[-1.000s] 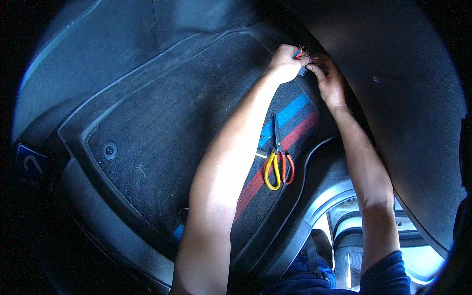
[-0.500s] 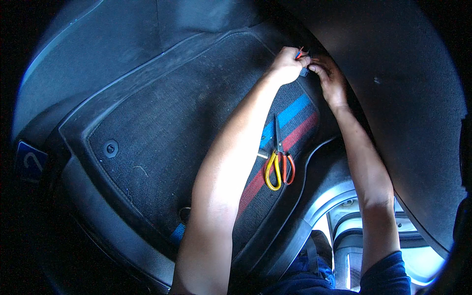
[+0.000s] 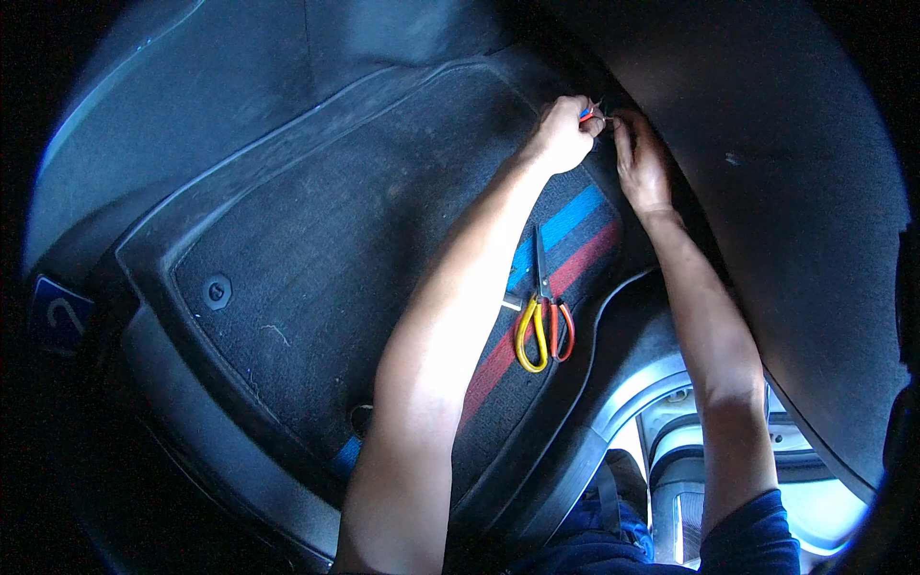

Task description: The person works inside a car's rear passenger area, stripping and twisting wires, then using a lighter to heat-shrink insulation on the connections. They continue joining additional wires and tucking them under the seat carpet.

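At the far end of the dark footwell, my left hand (image 3: 563, 134) is closed around some thin wires (image 3: 586, 115), red and blue ones among them. Bare-looking strands poke out past its fingertips toward the right. Close beside it, my right hand (image 3: 642, 165) has its thumb and fingers brought together at the thin wire ends, against the dark trim. Its farther fingers are in shadow. Nearer to me on the floor mat (image 3: 316, 201) lie scissors (image 3: 543, 311) with one yellow and one red handle, blades pointing away.
Blue and red stripes (image 3: 575, 218) cross the mat's right part. A small pale strip (image 3: 512, 301) lies left of the scissors, and a dark ring (image 3: 360, 419) sits by my left forearm. A dark curved panel (image 3: 795, 192) rises close along my right arm; the door sill (image 3: 623, 383) is lower right.
My left hand has turned slightly, and a small grey-blue piece below it no longer shows. My right hand has shifted a little, its fingers now straighter and closer to the wire ends.
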The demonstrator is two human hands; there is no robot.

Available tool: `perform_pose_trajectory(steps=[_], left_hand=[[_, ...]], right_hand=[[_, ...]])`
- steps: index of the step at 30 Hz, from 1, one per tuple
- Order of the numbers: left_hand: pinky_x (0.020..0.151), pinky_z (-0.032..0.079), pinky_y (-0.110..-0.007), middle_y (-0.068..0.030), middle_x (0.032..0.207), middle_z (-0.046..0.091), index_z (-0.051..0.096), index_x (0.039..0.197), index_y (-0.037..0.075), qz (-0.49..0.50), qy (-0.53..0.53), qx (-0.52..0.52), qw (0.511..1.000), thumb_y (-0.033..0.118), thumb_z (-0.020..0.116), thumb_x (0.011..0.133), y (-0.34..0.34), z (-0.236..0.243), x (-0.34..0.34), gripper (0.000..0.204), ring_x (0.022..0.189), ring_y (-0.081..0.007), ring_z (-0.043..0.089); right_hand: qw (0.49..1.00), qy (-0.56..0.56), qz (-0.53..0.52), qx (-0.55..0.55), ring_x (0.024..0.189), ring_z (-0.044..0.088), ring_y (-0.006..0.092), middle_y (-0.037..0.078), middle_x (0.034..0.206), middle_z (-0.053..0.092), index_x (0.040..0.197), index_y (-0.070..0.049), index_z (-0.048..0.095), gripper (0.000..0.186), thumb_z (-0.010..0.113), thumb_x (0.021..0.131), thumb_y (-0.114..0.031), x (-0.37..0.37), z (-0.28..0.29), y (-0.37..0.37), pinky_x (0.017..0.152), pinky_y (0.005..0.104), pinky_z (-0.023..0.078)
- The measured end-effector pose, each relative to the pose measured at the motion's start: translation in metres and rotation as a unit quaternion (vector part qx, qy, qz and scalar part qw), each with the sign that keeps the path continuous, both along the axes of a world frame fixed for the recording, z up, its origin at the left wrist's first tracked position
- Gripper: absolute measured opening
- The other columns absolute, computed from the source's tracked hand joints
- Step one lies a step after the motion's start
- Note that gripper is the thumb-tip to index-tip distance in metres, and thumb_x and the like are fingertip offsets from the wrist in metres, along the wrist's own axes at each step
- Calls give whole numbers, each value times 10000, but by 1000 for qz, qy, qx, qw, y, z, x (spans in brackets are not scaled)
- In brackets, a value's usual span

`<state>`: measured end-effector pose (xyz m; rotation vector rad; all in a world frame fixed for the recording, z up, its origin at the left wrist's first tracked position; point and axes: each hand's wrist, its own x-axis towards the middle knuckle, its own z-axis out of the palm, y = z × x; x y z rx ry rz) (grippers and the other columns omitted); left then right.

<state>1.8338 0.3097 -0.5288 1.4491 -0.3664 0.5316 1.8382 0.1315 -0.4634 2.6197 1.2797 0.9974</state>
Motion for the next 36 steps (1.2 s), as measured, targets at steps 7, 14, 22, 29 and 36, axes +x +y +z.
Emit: perform_pose_trajectory(steps=[7,14,22,29,36], left_hand=[[763,522,-379,-170,855,711,695,960,3,-47,43,-2,998,196,653,922,6,4,-3,201,830,-246,692],[720,510,-408,-178,820,705,703,923,3,-31,68,29,997,244,664,912,12,9,-6,244,793,-263,689],[730,517,-428,-220,817,684,683,914,-8,0,44,43,998,235,647,907,13,11,-12,245,809,-318,693],[727,519,-451,-249,855,678,669,933,-14,20,4,48,999,215,633,905,11,18,-17,233,841,-369,687],[712,519,-454,-248,854,680,682,907,-2,37,-7,25,999,204,654,892,6,14,-18,209,825,-376,691]], right_hand=[[997,23,-65,19,1063,652,305,166,1141,667,1181,-37,617,262,538,1010,-220,-5,6,10,929,359,495],[992,-88,83,-45,1055,656,306,161,1125,672,1133,-43,651,203,590,966,-141,-4,12,10,917,362,507],[996,-26,75,-43,981,666,325,177,1051,683,1064,-41,669,172,649,914,-123,-10,19,18,856,364,520],[985,23,-167,44,1055,629,297,186,1134,651,1134,-22,628,355,629,916,-302,8,0,5,939,360,458],[984,56,-138,97,1121,619,296,203,1190,648,1234,-30,603,469,541,972,-414,13,-8,-8,989,369,446]])
